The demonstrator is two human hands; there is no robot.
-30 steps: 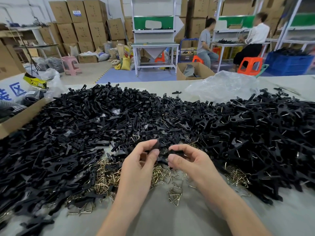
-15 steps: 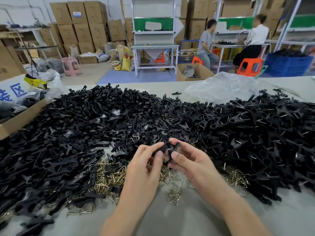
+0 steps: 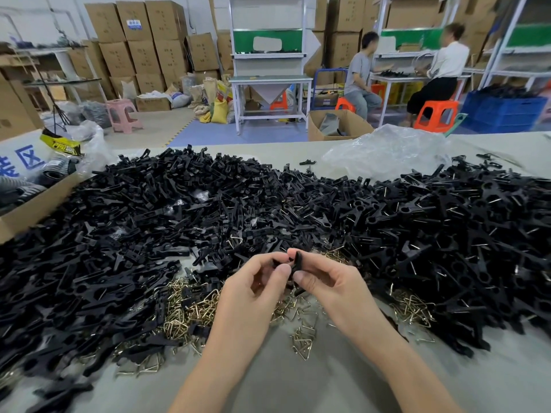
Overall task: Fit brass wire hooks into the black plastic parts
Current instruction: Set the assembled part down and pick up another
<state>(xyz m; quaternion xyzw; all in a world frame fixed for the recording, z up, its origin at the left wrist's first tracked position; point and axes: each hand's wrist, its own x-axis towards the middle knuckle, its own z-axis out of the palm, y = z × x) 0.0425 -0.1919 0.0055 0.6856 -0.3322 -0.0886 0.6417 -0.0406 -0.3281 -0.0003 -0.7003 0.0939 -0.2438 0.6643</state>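
My left hand (image 3: 253,289) and my right hand (image 3: 326,280) meet at the table's middle, fingertips together. Between them stands a black plastic part (image 3: 297,263), pinched by both hands, thumbs and forefingers curled round it. Whether a hook sits in it is hidden by my fingers. A wide heap of black plastic parts (image 3: 179,222) covers the table from left to right. Loose brass wire hooks (image 3: 190,311) lie in a pile under and left of my hands, with more brass hooks (image 3: 413,307) at the right.
A cardboard box (image 3: 32,208) sits at the table's left edge. A crumpled clear plastic bag (image 3: 387,153) lies at the back right. Bare grey table (image 3: 298,383) shows near me. Two persons sit at benches far behind, among stacked cartons.
My hands have come together and risen slightly. The black part now stands upright between both sets of fingertips, where a second ago the hands were a little apart.
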